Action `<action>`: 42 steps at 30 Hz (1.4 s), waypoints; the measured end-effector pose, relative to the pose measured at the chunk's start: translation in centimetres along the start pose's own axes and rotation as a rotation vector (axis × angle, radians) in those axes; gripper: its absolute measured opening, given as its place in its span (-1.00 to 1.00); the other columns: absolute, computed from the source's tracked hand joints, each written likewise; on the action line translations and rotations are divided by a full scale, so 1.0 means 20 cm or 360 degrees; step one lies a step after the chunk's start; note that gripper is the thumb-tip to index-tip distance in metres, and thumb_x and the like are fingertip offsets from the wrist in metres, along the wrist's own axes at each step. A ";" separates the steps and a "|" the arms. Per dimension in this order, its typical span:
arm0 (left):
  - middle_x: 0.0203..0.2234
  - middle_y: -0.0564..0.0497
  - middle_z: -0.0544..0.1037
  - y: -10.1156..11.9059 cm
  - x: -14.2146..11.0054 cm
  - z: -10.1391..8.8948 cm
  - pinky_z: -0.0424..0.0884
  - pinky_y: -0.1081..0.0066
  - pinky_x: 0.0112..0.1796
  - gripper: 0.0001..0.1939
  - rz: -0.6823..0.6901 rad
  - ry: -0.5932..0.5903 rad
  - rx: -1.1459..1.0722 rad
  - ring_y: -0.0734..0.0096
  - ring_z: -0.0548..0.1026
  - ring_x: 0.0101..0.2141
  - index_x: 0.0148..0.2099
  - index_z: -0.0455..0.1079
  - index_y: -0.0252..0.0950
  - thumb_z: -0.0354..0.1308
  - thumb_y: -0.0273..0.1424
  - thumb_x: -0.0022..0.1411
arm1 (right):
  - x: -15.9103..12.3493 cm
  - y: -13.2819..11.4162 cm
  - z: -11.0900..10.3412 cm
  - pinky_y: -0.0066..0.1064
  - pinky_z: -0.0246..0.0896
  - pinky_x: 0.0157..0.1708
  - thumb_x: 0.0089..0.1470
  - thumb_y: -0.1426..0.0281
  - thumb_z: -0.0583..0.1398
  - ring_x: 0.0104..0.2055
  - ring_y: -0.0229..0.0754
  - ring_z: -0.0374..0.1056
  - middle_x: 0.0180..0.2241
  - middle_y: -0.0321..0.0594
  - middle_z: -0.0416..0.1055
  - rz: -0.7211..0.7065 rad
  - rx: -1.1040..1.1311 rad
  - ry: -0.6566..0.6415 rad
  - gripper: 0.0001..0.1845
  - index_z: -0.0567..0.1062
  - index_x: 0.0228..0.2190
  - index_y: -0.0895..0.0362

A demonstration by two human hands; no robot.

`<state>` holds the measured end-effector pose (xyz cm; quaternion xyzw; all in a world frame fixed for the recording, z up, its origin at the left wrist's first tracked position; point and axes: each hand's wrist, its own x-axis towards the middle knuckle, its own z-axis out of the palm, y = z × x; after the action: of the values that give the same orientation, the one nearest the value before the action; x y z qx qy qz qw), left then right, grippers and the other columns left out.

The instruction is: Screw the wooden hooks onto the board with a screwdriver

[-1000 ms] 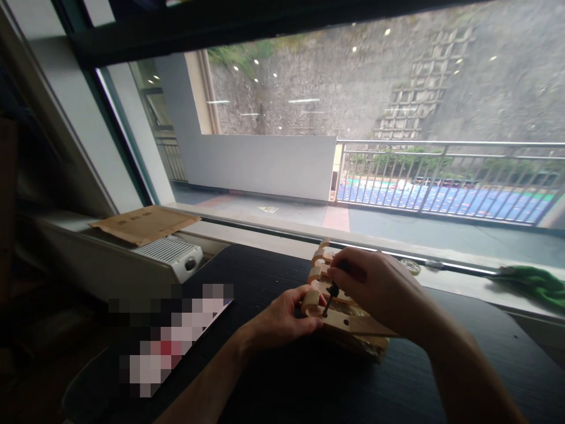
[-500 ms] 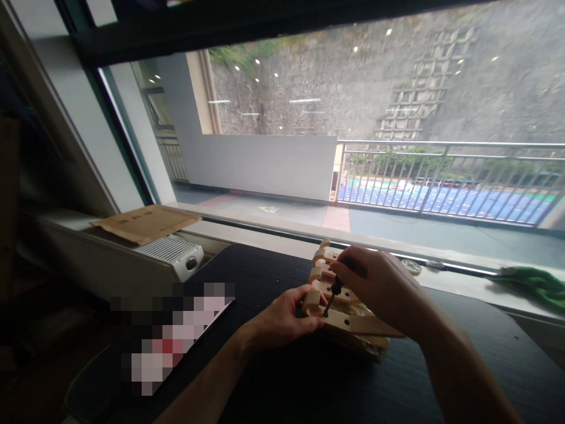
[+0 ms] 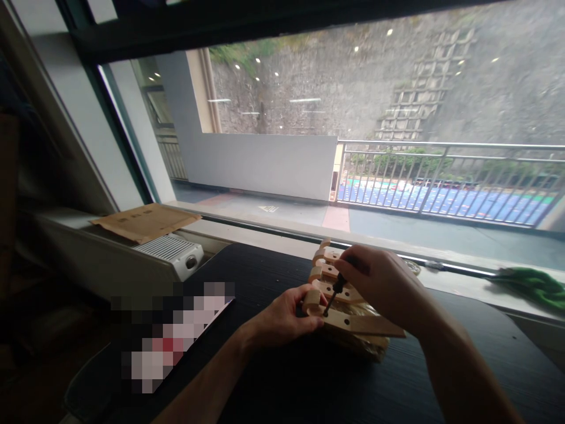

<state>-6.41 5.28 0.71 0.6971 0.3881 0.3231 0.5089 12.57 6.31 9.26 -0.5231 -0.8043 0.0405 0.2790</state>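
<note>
A light wooden assembly of flat slats with rounded hook-like ends lies on the dark table by the window. My left hand is closed round the near left end of the lowest slat. My right hand is closed on a small black screwdriver, whose tip points down at that slat close to my left fingers. Under the wood lies a bit of clear plastic wrapping.
A white radiator-like unit with brown cardboard on it stands at the left. A blurred flat item lies on the table's left part. A green cloth rests on the window sill at right, a small round thing behind my right hand.
My right hand has shifted slightly up and right with the screwdriver, and its wrist has turned a little. The left hand and the wooden assembly have stayed in place.
</note>
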 end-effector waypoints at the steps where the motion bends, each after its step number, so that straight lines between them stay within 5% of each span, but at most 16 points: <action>1: -0.23 0.02 0.39 0.00 0.00 0.00 0.26 0.45 -0.28 -0.76 0.0001 0.0005 0.0001 0.43 0.34 -0.28 -0.15 0.35 -0.29 0.17 -0.44 0.07 | 0.00 0.00 0.00 -0.47 -0.16 -0.64 0.08 0.19 0.08 -0.66 -0.36 0.08 -0.70 -0.40 0.28 0.0007 -0.0007 0.0009 -0.69 0.48 -0.51 0.08; 10: -0.40 0.11 0.34 -0.01 0.00 0.00 0.25 0.49 -0.32 -0.79 -0.0027 0.0005 -0.0049 0.50 0.30 -0.38 -0.19 0.32 -0.28 0.17 -0.43 0.07 | -0.04 -0.06 -0.03 -0.49 -0.14 -0.61 0.09 0.30 0.09 -0.62 -0.36 0.13 -0.64 -0.41 0.33 -0.0202 0.0167 -0.0130 -0.80 0.48 -0.45 0.05; 19: -0.24 0.02 0.37 0.01 0.00 0.00 0.26 0.47 -0.28 -0.77 -0.0006 0.0007 0.0008 0.42 0.33 -0.27 -0.16 0.34 -0.30 0.16 -0.45 0.08 | 0.00 0.00 0.00 -0.48 -0.16 -0.64 0.08 0.19 0.08 -0.65 -0.34 0.10 -0.69 -0.38 0.30 0.0014 0.0048 -0.0014 -0.70 0.51 -0.48 0.09; 28: -0.36 0.09 0.36 -0.01 0.00 0.01 0.27 0.47 -0.27 -0.79 -0.0006 0.0011 -0.0059 0.47 0.33 -0.34 -0.19 0.33 -0.29 0.17 -0.44 0.08 | -0.05 -0.05 -0.03 -0.51 -0.12 -0.63 0.07 0.33 0.09 -0.61 -0.36 0.11 -0.63 -0.41 0.32 -0.0202 0.0212 -0.0145 -0.84 0.48 -0.43 0.05; 38: -0.28 0.03 0.39 0.01 0.00 0.00 0.29 0.45 -0.23 -0.75 -0.0016 -0.0002 0.0009 0.41 0.36 -0.27 -0.15 0.34 -0.29 0.18 -0.42 0.07 | 0.00 0.01 0.00 -0.48 -0.12 -0.63 0.08 0.18 0.08 -0.64 -0.34 0.10 -0.69 -0.40 0.28 0.0020 0.0059 -0.0018 -0.70 0.47 -0.50 0.08; 42: -0.32 0.05 0.39 0.02 0.00 0.00 0.28 0.46 -0.25 -0.76 -0.0017 0.0013 -0.0017 0.45 0.35 -0.31 -0.16 0.34 -0.30 0.18 -0.43 0.07 | -0.02 -0.02 -0.02 -0.50 -0.12 -0.63 0.08 0.25 0.09 -0.63 -0.35 0.11 -0.65 -0.41 0.31 -0.0069 0.0120 -0.0083 -0.79 0.47 -0.46 0.05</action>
<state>-6.25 5.23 1.05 0.6909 0.3921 0.3253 0.5129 12.63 5.66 9.52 -0.4933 -0.8204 0.0782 0.2782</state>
